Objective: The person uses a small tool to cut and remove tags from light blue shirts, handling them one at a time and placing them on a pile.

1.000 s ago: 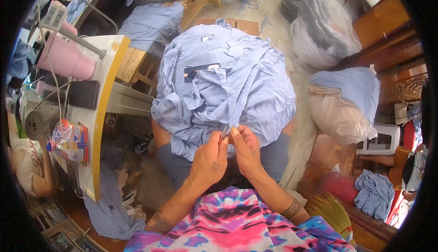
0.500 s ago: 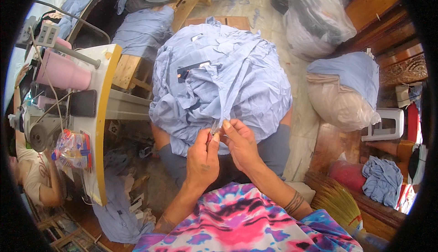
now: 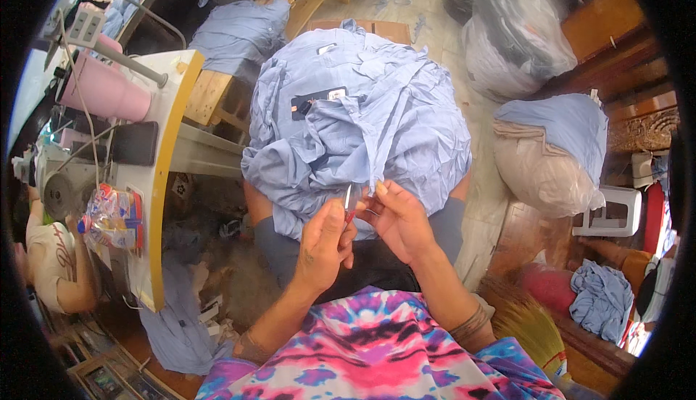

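A large heap of light blue cloth lies over my lap, with a dark label patch on it. My left hand is closed round a small red-handled cutting tool, its slim metal blade pointing up towards the heap. Whether it is a seam ripper or thread snips I cannot tell. With thumb and fingers, my right hand pinches the narrow near corner of a raised fold of the cloth. The blade is just left of that corner, apart from the right fingertips.
On the left, a white table with a yellow edge bears a pink tumbler, a phone and a plastic packet. A person sits beyond it. Bagged cloth, a white stool and a broom stand right.
My hands have drawn apart a little; the blade now shows more plainly. The right hand has shifted slightly right with the cloth corner. The whole view has tilted a little.
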A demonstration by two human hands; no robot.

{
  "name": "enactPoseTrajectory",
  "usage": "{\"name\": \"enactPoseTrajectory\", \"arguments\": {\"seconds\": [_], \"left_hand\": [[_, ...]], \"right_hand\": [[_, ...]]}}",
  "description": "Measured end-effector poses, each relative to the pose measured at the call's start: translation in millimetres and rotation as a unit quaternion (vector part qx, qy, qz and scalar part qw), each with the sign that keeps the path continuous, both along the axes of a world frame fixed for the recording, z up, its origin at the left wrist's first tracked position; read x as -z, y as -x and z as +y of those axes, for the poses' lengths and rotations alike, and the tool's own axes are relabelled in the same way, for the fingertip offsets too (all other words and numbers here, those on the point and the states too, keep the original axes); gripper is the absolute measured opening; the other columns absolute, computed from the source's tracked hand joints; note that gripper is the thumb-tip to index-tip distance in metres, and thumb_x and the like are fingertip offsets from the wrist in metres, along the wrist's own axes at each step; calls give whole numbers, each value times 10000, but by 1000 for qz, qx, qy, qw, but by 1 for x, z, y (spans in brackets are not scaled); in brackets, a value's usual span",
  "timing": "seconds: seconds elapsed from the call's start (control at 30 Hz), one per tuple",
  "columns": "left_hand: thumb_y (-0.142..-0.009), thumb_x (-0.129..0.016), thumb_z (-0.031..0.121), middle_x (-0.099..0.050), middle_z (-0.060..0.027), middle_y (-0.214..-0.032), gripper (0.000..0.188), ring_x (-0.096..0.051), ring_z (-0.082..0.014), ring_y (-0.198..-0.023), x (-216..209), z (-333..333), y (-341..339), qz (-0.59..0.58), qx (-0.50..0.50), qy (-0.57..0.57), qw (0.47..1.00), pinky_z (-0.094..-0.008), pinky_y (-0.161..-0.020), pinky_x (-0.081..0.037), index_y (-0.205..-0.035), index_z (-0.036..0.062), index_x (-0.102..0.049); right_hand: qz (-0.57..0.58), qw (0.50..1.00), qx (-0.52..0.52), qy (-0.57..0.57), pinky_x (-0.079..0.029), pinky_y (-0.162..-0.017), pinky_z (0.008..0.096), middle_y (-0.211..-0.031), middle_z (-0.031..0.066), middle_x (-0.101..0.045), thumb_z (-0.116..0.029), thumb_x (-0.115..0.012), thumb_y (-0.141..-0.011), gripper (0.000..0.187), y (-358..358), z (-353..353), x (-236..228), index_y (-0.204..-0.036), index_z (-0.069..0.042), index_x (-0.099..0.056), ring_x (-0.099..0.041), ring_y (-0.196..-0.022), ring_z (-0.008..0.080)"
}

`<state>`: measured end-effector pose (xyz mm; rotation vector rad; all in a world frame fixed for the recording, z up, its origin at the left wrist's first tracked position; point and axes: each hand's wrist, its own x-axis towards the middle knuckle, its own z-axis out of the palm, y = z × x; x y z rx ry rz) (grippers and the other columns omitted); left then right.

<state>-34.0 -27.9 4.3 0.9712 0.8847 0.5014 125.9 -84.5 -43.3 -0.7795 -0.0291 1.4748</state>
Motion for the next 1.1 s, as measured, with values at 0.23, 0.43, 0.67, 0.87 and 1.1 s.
{"name": "enactPoseTrajectory", "arguments": {"seconds": [0.23, 0.43, 0.67, 0.87, 1.1], "left_hand": [[-1127, -393, 450, -537, -15, -853, 536, -419, -61, -551, 10, -9, -1, -100, -8, 142, 985, -231, -444, -429, -1295, -5, -621], [-1118, -454, 403, -535, -9, -901, 488, -432, -54, -570, 11, -8, 0, -95, -5, 171, 981, -230, -435, -467, -1314, -11, -620], [-1116, -475, 370, -473, 12, -846, 448, -412, -42, -564, 13, -8, 3, -94, 16, 151, 984, -229, -432, -465, -1332, 8, -624], [-1109, -494, 384, -458, 11, -834, 464, -414, -35, -556, 8, -7, 2, -77, 25, 128, 988, -229, -420, -460, -1337, 0, -620], [-1112, -489, 369, -513, -4, -901, 460, -410, -47, -563, 10, -6, 1, -70, 14, 137, 988, -226, -411, -455, -1324, -12, -635]], "right_hand": [[58, 997, -9, -52, -508, -919, 372, -1112, 56, -686, -212, -573, -1078, 158, -3, -4, 23, -1138, -70, -607, -657, -966, 159], [73, 995, -24, -71, -519, -904, 361, -1152, 65, -688, -196, -557, -1082, 207, 0, -2, 28, -1224, -52, -596, -658, -995, 166], [81, 995, -14, -59, -530, -912, 341, -1173, 59, -693, -162, -560, -1079, 181, 2, -3, 33, -1226, -64, -602, -667, -988, 153], [67, 996, -15, -64, -539, -893, 332, -1180, 61, -697, -163, -583, -1071, 174, 2, -2, 33, -1220, -75, -606, -669, -980, 141], [66, 996, -6, -58, -545, -889, 341, -1182, 74, -697, -160, -588, -1067, 151, 2, 0, 34, -1190, -73, -602, -676, -975, 157]]}}
